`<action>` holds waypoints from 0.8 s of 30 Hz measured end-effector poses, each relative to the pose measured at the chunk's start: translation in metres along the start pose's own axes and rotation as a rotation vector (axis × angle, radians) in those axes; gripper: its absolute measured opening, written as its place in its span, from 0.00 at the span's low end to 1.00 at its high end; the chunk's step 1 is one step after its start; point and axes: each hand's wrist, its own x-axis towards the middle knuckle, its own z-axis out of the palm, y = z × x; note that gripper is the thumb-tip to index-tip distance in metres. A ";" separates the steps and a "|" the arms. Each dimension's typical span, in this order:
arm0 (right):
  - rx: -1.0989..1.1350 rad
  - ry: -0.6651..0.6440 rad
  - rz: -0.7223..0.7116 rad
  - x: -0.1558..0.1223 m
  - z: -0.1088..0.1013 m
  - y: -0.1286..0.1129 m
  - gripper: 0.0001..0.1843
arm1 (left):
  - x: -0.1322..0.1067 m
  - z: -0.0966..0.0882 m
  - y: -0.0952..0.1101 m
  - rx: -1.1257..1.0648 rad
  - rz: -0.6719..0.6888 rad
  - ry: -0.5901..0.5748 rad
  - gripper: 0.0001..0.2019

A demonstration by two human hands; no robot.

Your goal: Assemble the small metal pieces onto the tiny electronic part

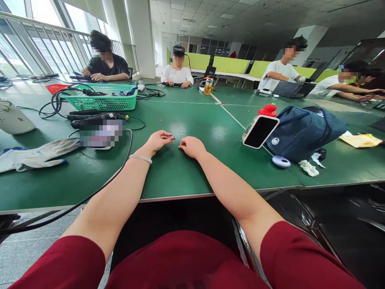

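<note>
My left hand [158,142], with a pale bracelet on the wrist, pinches a small dark and shiny piece [173,137] between thumb and fingertips just above the green table. What kind of piece it is stays too small to tell. Just to its right is my right hand [192,146], fingers curled down and pressed together over the tabletop. Its fingertips are partly hidden, and I cannot make out what they hold, if anything. A narrow gap separates the two hands.
On the left lie work gloves [39,154], a black cable [128,156] and a green basket [104,98] of cables. To the right are a propped phone [261,131], a blue bag [300,130] and crumpled tissue [309,168]. Several people sit or stand around the table [180,176].
</note>
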 end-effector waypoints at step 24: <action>0.172 0.004 -0.068 0.003 0.006 0.000 0.06 | 0.003 -0.003 -0.005 0.014 -0.010 -0.060 0.22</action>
